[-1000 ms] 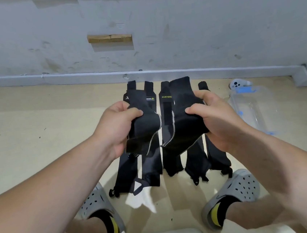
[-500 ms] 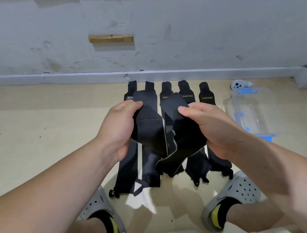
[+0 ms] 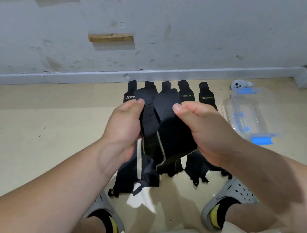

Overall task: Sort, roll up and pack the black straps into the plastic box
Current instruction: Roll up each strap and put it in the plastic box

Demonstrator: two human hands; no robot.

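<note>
Both left hand (image 3: pixel 124 132) and right hand (image 3: pixel 207 129) grip 1 black strap (image 3: pixel 172 139), plastic box (image 3: pixel 247 117) lying nearby.

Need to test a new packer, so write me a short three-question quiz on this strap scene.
1. True or false: the plastic box lies on the person's left.
2. What is printed on the two rightmost floor straps? A XUEYING, B XTEP, C nothing.
3. Short answer: which hands grip the lifted strap?
Key: 1 false; 2 A; 3 both, the left hand and the right hand.
</note>
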